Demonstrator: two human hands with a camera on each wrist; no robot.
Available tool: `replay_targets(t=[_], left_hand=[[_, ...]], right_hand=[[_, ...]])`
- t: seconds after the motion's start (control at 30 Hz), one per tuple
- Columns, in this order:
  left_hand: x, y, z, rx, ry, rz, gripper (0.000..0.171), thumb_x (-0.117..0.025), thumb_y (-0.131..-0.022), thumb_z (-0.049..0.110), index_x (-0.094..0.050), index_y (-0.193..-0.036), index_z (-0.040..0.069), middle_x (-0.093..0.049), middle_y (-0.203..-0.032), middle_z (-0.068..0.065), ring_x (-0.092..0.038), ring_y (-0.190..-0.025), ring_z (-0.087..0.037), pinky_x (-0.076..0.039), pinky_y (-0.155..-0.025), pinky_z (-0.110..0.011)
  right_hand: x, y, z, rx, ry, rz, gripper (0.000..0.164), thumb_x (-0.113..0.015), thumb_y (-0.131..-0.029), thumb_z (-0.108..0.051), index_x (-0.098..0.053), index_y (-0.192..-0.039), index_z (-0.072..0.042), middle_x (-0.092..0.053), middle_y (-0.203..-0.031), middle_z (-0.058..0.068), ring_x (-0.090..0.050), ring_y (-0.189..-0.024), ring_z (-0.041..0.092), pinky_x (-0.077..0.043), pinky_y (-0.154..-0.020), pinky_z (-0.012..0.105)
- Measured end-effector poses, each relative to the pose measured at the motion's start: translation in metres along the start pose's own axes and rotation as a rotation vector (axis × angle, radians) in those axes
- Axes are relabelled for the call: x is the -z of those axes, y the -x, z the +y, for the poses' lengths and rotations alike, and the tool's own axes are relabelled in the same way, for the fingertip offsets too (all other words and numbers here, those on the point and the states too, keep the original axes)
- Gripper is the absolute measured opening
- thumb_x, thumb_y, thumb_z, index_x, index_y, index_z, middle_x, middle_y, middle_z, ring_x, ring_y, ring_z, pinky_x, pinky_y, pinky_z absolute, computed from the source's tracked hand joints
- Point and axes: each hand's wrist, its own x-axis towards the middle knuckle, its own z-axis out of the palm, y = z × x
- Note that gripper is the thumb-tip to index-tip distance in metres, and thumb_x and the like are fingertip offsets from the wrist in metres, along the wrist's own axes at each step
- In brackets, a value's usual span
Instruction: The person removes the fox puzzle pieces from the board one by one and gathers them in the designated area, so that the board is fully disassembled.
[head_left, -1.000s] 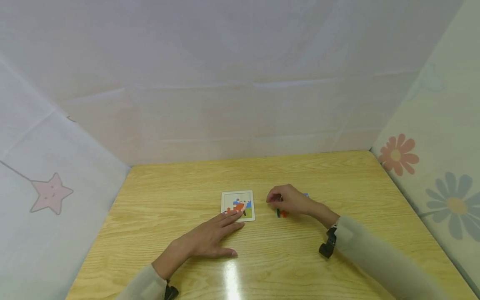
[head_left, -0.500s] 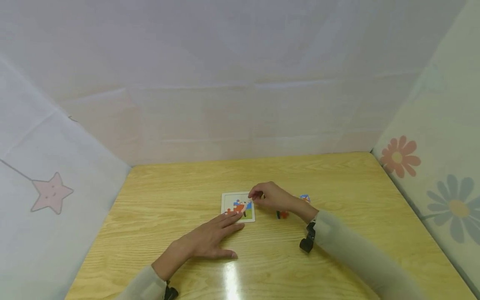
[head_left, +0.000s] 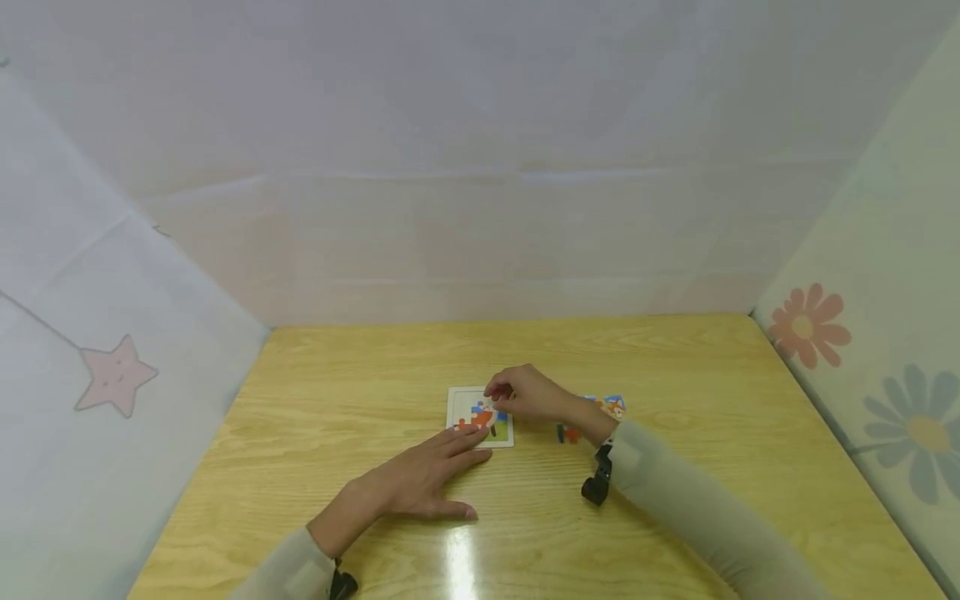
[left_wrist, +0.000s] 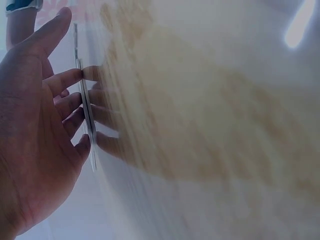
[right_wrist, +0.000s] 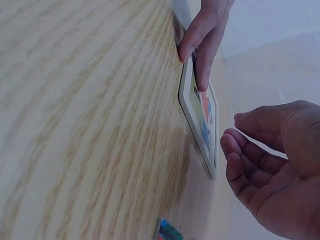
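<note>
A small square jigsaw puzzle (head_left: 480,419) in a white-edged frame lies on the wooden table, partly filled with a red, blue and green animal picture. My left hand (head_left: 423,477) rests on its lower left part with extended fingers; in the left wrist view, the fingertips touch the thin board (left_wrist: 86,107). Over the upper right of the puzzle hovers my right hand (head_left: 528,393), its thumb and fingers bent toward each other. In the right wrist view a narrow gap shows between thumb and fingertips (right_wrist: 231,140); whether a puzzle piece is there I cannot tell.
Several loose puzzle pieces (head_left: 615,407) lie right of the puzzle, partly hidden under my right forearm. One piece (right_wrist: 169,231) shows at the bottom of the right wrist view. Pale fabric walls (head_left: 480,250) enclose the table (head_left: 360,367) at the back and sides.
My right hand has moved left from the loose pieces to above the puzzle's upper right, uncovering some pieces. My left hand has stayed on the puzzle.
</note>
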Motion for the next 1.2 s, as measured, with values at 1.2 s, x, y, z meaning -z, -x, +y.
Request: replay_targets(t=[1.2], left_hand=[[0.0,-0.004,-0.001,-0.005,-0.003,-0.017,0.087,-0.059,-0.099,0.069,-0.041,-0.164,0.015,-0.019,-0.177,-0.006,-0.022,-0.162,-0.03,-0.024,-0.13,-0.052]], right_hand=[[-0.018,-0.011,0.0,-0.105,0.049,-0.003,0.023,-0.071,-0.095,0.005,-0.075,-0.118,0.004,-0.071,-0.094,0.011,-0.057,-0.079,0.012,-0.049,-0.07,0.024]])
